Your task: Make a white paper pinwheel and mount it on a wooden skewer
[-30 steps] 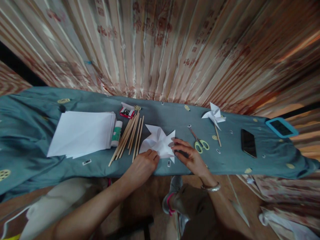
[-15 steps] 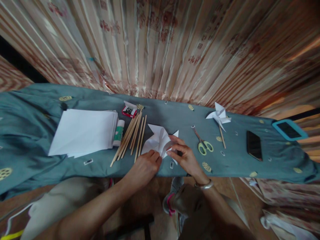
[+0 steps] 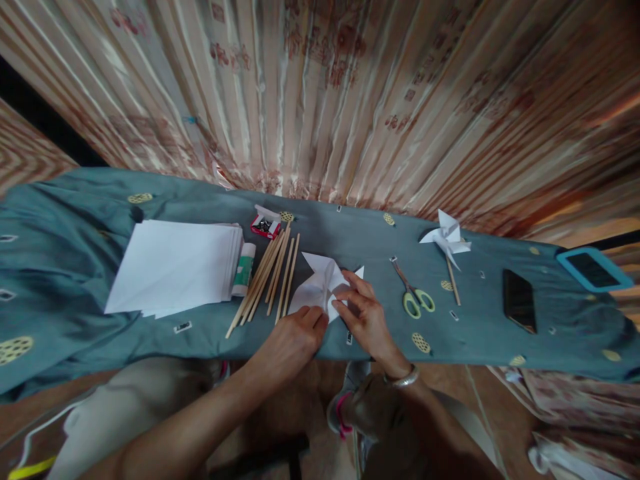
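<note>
A white paper pinwheel (image 3: 320, 279), its corners folded in toward the middle, lies at the front of the cloth-covered table. My left hand (image 3: 303, 333) is closed on its lower left edge, fingertips pressed together near the centre. On the right side, my right hand (image 3: 364, 312) pinches a folded part of the same paper between thumb and fingers. Both hands partly cover the paper's lower and right corners. Just left of it lie several thin wooden sticks (image 3: 265, 273). Green-handled scissors (image 3: 413, 293) rest to the right of my right hand.
A stack of white paper (image 3: 175, 263) lies left, beside a glue stick (image 3: 244, 270) and a red box of small metal pieces (image 3: 265, 223). Rightward are a finished pinwheel on a stick (image 3: 447, 239), a phone (image 3: 519, 300) and a blue-framed tablet (image 3: 595, 269). A curtain (image 3: 310, 100) hangs behind.
The view has shifted slightly, so everything sits a little further right and lower. My right fingers have moved slightly on the paper; both hands keep their hold.
</note>
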`<state>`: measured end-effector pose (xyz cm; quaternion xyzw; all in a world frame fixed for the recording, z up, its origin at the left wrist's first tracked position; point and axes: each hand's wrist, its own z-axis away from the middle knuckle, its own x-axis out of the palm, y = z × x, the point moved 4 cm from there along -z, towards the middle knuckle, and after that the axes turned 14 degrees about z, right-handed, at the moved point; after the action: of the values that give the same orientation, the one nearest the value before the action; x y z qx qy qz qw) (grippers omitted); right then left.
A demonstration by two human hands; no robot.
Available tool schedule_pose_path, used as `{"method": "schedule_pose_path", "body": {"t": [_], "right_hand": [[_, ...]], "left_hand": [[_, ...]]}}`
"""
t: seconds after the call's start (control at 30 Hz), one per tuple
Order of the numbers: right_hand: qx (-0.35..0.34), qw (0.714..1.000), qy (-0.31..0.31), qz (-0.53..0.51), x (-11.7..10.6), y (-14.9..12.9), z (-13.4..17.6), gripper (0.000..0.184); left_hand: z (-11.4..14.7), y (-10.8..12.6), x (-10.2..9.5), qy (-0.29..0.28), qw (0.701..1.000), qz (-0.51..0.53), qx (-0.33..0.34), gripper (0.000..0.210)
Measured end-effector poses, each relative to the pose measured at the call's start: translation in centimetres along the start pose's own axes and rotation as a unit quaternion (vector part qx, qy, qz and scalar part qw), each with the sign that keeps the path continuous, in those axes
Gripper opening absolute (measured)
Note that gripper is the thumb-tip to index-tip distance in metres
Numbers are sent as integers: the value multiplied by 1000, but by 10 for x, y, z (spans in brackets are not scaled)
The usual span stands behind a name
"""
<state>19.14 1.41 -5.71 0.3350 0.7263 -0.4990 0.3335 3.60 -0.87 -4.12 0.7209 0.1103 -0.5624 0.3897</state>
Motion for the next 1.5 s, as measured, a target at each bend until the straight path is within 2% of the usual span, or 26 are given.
{"method": "schedule_pose_path", "body": {"t": [0.13, 0.3, 0.53, 1.07, 1.5], "right_hand": [[8, 1000, 15, 18, 2, -2, -1, 6], [22, 999, 27, 30, 5, -4, -2, 6], [30, 999, 30, 33, 5, -5, -3, 6], [26, 999, 22, 42, 5, -6, -2, 7], [8, 998, 30, 46, 2, -9, 2, 8]], "left_hand": [[2, 1, -2, 22, 1000, 14, 16, 36], [1, 1, 2, 4, 1000, 20, 17, 23], [0, 0, 3, -20, 999, 30, 3, 26], [1, 1, 1, -18, 999, 40, -6, 23], [2, 2, 4, -8, 999, 38, 16, 22]]}}
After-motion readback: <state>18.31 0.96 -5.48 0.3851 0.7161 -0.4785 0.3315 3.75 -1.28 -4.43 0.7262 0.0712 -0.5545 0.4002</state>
